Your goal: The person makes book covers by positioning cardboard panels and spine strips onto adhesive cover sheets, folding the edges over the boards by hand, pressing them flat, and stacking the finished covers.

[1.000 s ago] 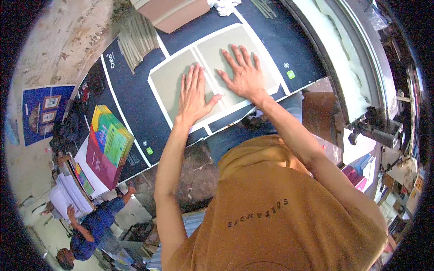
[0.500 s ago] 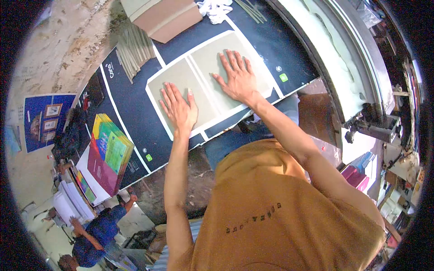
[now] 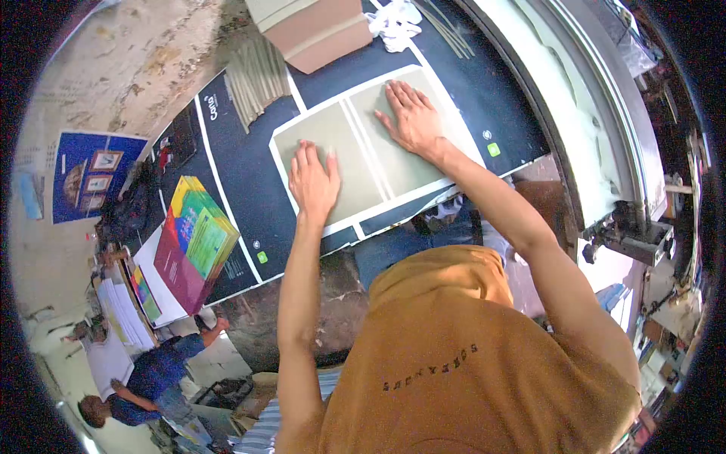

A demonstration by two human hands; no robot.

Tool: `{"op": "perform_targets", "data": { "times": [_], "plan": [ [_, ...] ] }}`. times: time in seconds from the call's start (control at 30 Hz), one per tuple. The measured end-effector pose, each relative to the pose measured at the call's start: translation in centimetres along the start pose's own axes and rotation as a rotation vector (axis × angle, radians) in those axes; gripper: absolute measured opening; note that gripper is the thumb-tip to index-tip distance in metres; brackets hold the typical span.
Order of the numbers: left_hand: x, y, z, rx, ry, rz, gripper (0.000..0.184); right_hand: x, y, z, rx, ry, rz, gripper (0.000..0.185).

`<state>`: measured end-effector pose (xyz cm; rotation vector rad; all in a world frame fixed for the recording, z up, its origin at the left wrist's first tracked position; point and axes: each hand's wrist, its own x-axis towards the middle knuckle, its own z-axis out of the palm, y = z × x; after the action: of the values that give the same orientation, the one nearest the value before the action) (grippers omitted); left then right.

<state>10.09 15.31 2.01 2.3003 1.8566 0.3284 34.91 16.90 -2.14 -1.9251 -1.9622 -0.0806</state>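
Observation:
My left hand (image 3: 314,181) lies flat on the left grey-beige board (image 3: 355,170), thumb held apart from the fingers. Flat on the matching right board (image 3: 397,170) rests my right hand (image 3: 414,125), its fingers stretched out near the far edge. The two boards sit side by side on a white sheet (image 3: 461,135) with cut corners, and a narrow strip runs between them. Neither hand grips anything.
Beyond the sheet stand a cardboard box (image 3: 325,45), a bundle of board strips (image 3: 259,83) and a white cloth (image 3: 395,24). Colourful booklets (image 3: 198,242) are stacked at left. A large machine (image 3: 578,113) borders the right. A co-worker (image 3: 155,378) is at lower left.
The view has shifted, so the table appears farther right and slightly lower. My right hand has slid toward the board's far edge, its fingers closer together. My left hand stays on its board.

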Motion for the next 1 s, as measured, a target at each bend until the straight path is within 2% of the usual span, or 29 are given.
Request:
{"op": "perform_targets", "data": {
  "times": [0.03,0.07,0.13,0.17,0.23,0.27,0.37,0.4,0.5,0.53,0.67,0.77,0.87,0.97,1.0],
  "plan": [
    [1.2,0.6,-1.2,-0.012,-0.081,-0.062,0.054,0.6,-0.2,-0.6,0.018,-0.073,0.018,0.064],
    [3.0,0.7,-1.2,-0.031,-0.060,-0.097,0.043,1.6,-0.5,-1.5,0.033,-0.143,0.032,0.062],
    [6.9,-0.1,0.1,-0.044,0.101,0.156,0.041,4.0,-1.0,-2.4,0.120,-0.187,0.004,0.053],
    [8.4,-0.4,0.8,-0.045,0.177,0.287,0.041,4.8,-1.3,-2.5,0.055,-0.139,-0.143,0.052],
    [9.6,-0.1,1.7,-0.052,0.195,0.331,0.042,5.5,-2.0,-1.8,-0.073,-0.047,-0.425,0.050],
    [10.1,0.2,2.1,-0.054,0.207,0.357,0.043,5.8,-2.3,-1.2,0.022,-0.123,-0.385,0.048],
    [10.3,0.3,2.4,0.015,0.080,0.260,0.050,7.0,-2.3,-2.0,0.045,-0.231,-0.191,0.054],
    [10.6,-0.1,2.9,-0.009,0.064,0.260,0.059,7.6,-1.7,-1.3,0.065,-0.226,-0.141,0.061],
    [11.2,0.2,1.4,0.001,-0.008,0.281,0.062,10.4,-0.8,-1.8,0.095,-0.472,-0.090,0.068],
    [11.7,0.2,1.0,0.034,-0.054,0.290,0.067,11.8,-0.8,-1.0,-0.025,-0.533,-0.113,0.076],
    [13.9,1.3,0.6,0.177,-0.243,0.266,0.077,15.3,-1.6,-1.7,-0.165,-0.818,-0.188,0.070],
    [14.4,1.8,0.4,0.232,-0.298,0.256,0.073,15.8,-3.3,-2.9,-0.275,-0.866,-0.203,0.070],
    [13.9,2.1,-0.9,0.152,-0.331,0.242,0.064,17.5,-3.0,-1.2,-0.278,-1.018,-0.282,0.072],
    [14.5,-0.6,-0.7,0.186,-0.368,0.208,0.064,16.6,-1.6,-2.6,-0.187,-0.897,-0.305,0.066],
    [13.9,-1.5,-2.0,0.214,-0.378,0.188,0.063,17.0,-0.7,-2.8,-0.245,-0.953,-0.323,0.062]
  ]
}}
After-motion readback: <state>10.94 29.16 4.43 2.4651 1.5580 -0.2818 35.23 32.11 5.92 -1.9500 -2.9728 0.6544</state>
